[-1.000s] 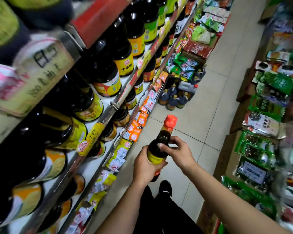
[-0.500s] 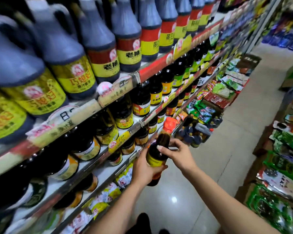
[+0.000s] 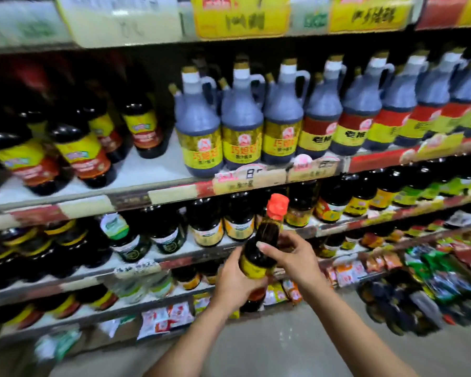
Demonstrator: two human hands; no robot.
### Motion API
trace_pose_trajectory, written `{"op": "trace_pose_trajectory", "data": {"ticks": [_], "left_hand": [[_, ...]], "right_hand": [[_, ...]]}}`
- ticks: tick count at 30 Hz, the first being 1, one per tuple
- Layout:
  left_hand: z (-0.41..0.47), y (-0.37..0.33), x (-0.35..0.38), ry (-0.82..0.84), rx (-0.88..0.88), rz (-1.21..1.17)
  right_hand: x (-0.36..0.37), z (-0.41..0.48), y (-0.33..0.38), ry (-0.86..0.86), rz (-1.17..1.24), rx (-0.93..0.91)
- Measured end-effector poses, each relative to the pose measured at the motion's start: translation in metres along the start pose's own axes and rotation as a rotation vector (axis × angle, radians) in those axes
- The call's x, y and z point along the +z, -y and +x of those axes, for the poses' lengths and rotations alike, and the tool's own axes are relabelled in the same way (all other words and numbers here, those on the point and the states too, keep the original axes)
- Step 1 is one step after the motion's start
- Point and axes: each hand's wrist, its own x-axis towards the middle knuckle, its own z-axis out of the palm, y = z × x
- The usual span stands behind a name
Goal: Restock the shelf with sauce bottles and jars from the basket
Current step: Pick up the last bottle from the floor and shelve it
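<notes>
Head view: left hand (image 3: 235, 278) grips the lower body of a dark sauce bottle (image 3: 259, 257), right hand (image 3: 297, 257) clasps its neck, upright before the shelf (image 3: 174, 191).

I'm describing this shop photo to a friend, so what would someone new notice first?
First, the dark sauce bottle with its bright orange cap, held up in the middle by the left hand low on the body and the right hand near the neck. Behind it, a row of big handled jugs with yellow labels fills the upper shelf, and colourful packets crowd the lower right.
</notes>
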Motion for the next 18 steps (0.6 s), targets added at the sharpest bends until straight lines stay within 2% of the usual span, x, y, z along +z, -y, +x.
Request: {"op": "trace_pose_trajectory", "data": {"ticks": [3,8,14,18], "left_hand": [[-0.001,0.004,-0.037,-0.09,0.023,-0.004],[0.003,0.017,-0.1,-0.18,0.047,-0.033],[0.017,0.023,-0.174,-0.238,0.102,0.004],[0.029,0.007,-0.223,-0.238,0.161,-0.005]], "right_hand": [[0.037,0.003,0.023,0.046,-0.052,-0.081],[0.102,0.002,0.053,0.119,-0.004,-0.123],[0.164,0.003,0.1,0.119,-0.049,-0.225],[0.195,0.005,0.138,0.117,0.025,-0.303]]}}
